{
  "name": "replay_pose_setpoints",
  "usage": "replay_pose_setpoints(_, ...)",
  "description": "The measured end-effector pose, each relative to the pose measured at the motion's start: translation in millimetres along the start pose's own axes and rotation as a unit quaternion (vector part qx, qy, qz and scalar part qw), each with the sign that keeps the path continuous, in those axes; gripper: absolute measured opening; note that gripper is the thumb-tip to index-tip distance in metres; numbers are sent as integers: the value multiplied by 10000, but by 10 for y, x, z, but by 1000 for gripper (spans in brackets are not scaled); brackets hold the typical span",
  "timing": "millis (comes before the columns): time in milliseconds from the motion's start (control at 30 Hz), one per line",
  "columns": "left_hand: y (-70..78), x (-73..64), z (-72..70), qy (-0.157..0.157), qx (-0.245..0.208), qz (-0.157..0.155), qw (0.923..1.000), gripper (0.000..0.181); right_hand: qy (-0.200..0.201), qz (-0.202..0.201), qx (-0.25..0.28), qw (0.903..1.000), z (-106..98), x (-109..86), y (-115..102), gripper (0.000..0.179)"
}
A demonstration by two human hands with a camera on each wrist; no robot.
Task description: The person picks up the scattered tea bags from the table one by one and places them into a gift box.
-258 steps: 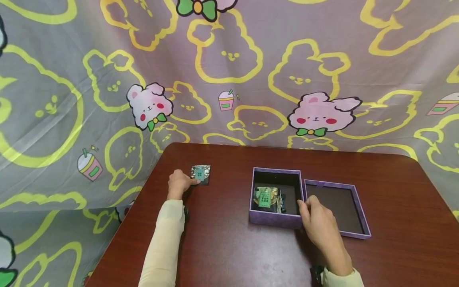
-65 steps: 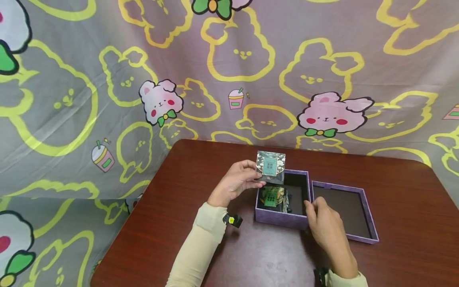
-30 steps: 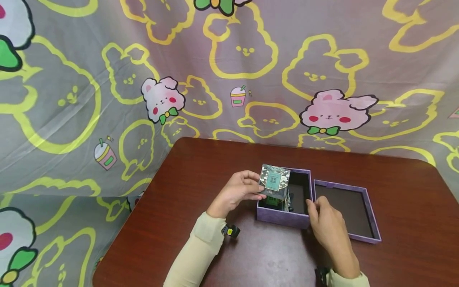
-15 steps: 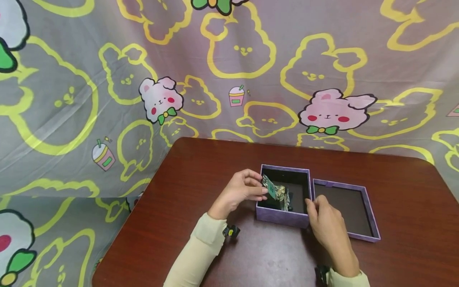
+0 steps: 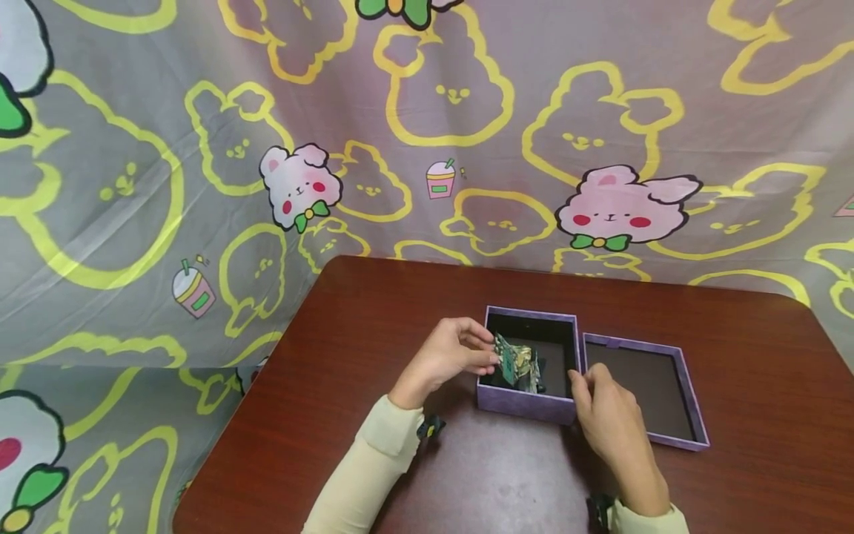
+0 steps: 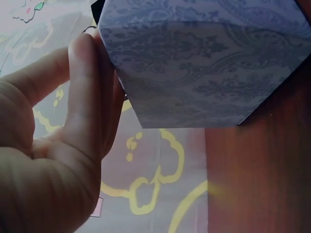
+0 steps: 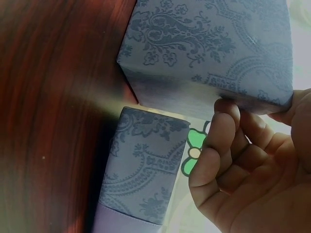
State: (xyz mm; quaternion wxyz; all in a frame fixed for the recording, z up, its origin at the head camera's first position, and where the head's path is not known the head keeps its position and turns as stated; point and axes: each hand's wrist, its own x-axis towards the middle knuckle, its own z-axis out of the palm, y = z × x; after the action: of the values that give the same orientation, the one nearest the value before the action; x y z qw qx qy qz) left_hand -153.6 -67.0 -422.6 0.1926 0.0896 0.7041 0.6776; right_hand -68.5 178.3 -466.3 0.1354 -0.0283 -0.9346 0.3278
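In the head view my left hand [image 5: 450, 357] reaches over the left rim of an open purple patterned box [image 5: 525, 405]. Its thumb and fingertips pinch the edge of a small flat sachet with a teal label [image 5: 509, 361], held steeply tilted inside the box. Beside it lie a gold-and-green sachet [image 5: 524, 357] and other shiny packets, partly covered. The left wrist view has that hand [image 6: 63, 111] at the box's outer wall [image 6: 204, 68]; the sachet is hidden there. My right hand [image 5: 610, 419] holds the box's right wall, fingers curled against its outside in the right wrist view.
Right of the box, the shallow purple lid [image 5: 669, 440] lies with its dark inside up, close to my right hand. Both rest on a reddish-brown wooden table [image 5: 373, 311]. A cartoon-print cloth [image 5: 494, 96] hangs behind and to the left.
My left hand has picked the teal-label sachet off the table's left side, carried it over the box, then lowered and tilted it inside. My right hand has stayed at the box's right wall.
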Motion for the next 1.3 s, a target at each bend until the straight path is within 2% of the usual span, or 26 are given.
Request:
replay_pose_setpoints(100, 45, 4, 36, 196, 655, 229, 9974, 25, 45, -4, 7, 10000, -3, -4, -3, 27)
replay_pose_setpoints(133, 62, 9, 53, 268, 1072, 363, 9932, 25, 72, -7, 8, 10000, -5, -5, -4, 27)
replay_pose_setpoints(167, 82, 12, 71, 350, 1557, 509, 9859, 24, 94, -11, 12, 10000, -5, -3, -4, 27)
replay_pose_setpoints(200, 102, 17, 92, 436, 2094, 658, 9746, 25, 114, -16, 15, 9999, -5, -3, -5, 27)
replay_pose_setpoints(267, 140, 26, 137, 617, 3182, 925, 9415, 25, 141, -39, 11, 9999, -2, 0, -5, 26)
replay_pose_setpoints(333, 159, 37, 177, 748, 3970, 1085, 9083, 26, 135, -55, 19, 9999, 4, 2, -7, 26)
replay_pose_setpoints(367, 167, 38, 194, 802, 4203, 1124, 8968, 26, 124, -58, 24, 9999, 7, 1, -9, 26)
replay_pose_setpoints(433, 173, 36, 212, 906, 4480, 1141, 8821, 26, 87, -62, 31, 9999, 10, -1, -14, 26)
replay_pose_setpoints(500, 181, 26, 207, 997, 4503, 1132, 8801, 26, 52, -49, 36, 10000, 10, -5, -21, 27)
replay_pose_setpoints(567, 200, 8, 185, 1080, 4409, 1124, 8839, 26, 48, -34, 31, 10000, 6, -9, -25, 27)
replay_pose_setpoints(733, 235, -37, 94, 1219, 3865, 1226, 9059, 25, 87, -1, 0, 10000, -19, -11, -11, 27)
replay_pose_setpoints(800, 234, -57, 52, 1279, 3761, 1311, 9083, 23, 73, 3, -8, 10000, -24, -6, -5, 27)
replay_pose_setpoints(833, 227, -68, 29, 1314, 3772, 1347, 9068, 23, 54, -1, -11, 10000, -25, -2, -3, 27)
replay_pose_setpoints(933, 198, -95, -25, 1414, 3995, 1382, 8952, 22, -26, 23, -20, 10000, -26, 8, 1, 27)
replay_pose_setpoints(1000, 178, -103, -52, 1440, 4227, 1367, 8843, 25, -62, 30, -29, 10000, -26, 14, 2, 27)
replay_pose_setpoints(1100, 144, -107, -86, 1321, 4602, 1374, 8671, 34, -88, 27, -40, 9999, -25, 19, 0, 27)
replay_pose_setpoints(1200, 91, -102, -130, 1131, 5033, 1479, 8438, 45, -197, 16, -112, 9997, -55, 16, -2, 27)
replay_pose_setpoints(1300, 32, -95, -197, 975, 5485, 1582, 8153, 58, -405, -118, -309, 9986, -127, 27, 10, 31)
